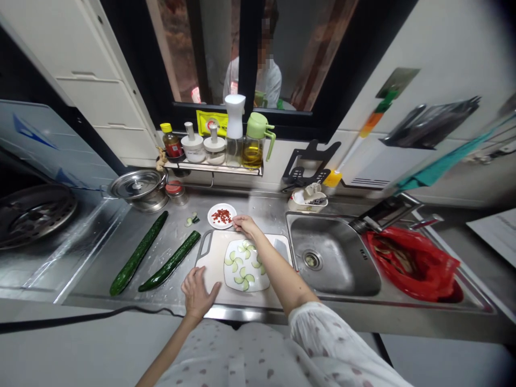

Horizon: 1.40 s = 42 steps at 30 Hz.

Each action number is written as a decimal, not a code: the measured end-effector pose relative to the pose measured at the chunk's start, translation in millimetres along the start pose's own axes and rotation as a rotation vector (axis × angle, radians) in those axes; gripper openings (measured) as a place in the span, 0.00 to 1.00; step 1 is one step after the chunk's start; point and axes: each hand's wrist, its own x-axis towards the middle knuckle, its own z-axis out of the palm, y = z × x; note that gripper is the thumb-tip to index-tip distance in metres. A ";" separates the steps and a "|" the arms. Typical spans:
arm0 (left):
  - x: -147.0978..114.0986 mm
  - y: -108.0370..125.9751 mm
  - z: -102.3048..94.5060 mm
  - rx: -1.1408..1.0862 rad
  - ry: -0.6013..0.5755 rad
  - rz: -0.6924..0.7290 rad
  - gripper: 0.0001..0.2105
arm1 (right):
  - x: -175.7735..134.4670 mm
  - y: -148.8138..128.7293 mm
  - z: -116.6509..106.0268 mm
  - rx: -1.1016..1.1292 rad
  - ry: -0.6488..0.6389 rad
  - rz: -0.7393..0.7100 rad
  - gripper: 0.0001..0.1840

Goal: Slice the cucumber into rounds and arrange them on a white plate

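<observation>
My right hand (245, 226) reaches over the cutting board (213, 250) and pinches the right rim of a small white plate (216, 224). Chopped red bits (222, 216), perhaps chili, lie on that plate. My left hand (197, 290) rests by the board's lower left edge, its thumb spread from the fingers, holding nothing. On the board sits a squarish white plate (229, 279) with thin green-edged cucumber slices (244, 279) fanned into pinwheels. My right forearm hides its right side. Part of a knife blade (281, 248) shows beyond the forearm.
Left of the board lie a whole cucumber (139, 252) and a cut one (171, 262), with cucumber scraps (192, 220) behind. A lidded pot (139, 191) and a jar (176, 192) stand farther back. At right are the sink (334, 258) and a red bag (419, 263). Condiments line a shelf (226, 167).
</observation>
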 end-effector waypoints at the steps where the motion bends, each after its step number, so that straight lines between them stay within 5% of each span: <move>1: -0.4 0.1 -1.4 -0.013 -0.005 -0.001 0.32 | -6.2 0.7 -3.5 0.010 -0.010 0.002 0.06; 8: 23.2 22.0 -13.7 -0.200 0.084 -0.196 0.20 | -41.9 9.4 -15.1 -0.037 -0.001 -0.135 0.12; 13: 78.9 66.7 -14.9 -0.600 -0.105 0.003 0.14 | -70.8 6.8 -14.2 -0.362 0.046 -0.438 0.16; 19: 124.5 104.4 -20.0 -0.623 -0.144 0.174 0.10 | -101.3 -7.9 -11.7 -0.605 -0.007 -0.523 0.20; 25: 128.6 107.9 -21.3 -0.558 -0.179 0.209 0.08 | -110.7 -10.3 -10.0 -0.622 -0.015 -0.508 0.19; 31: 126.3 106.0 -17.5 -0.609 -0.195 0.066 0.09 | -114.4 -8.4 -15.4 -0.595 0.150 -0.426 0.12; 42: 123.6 110.3 -5.0 -0.680 -0.186 0.130 0.09 | -122.7 -11.3 -16.2 -0.773 0.125 -0.497 0.03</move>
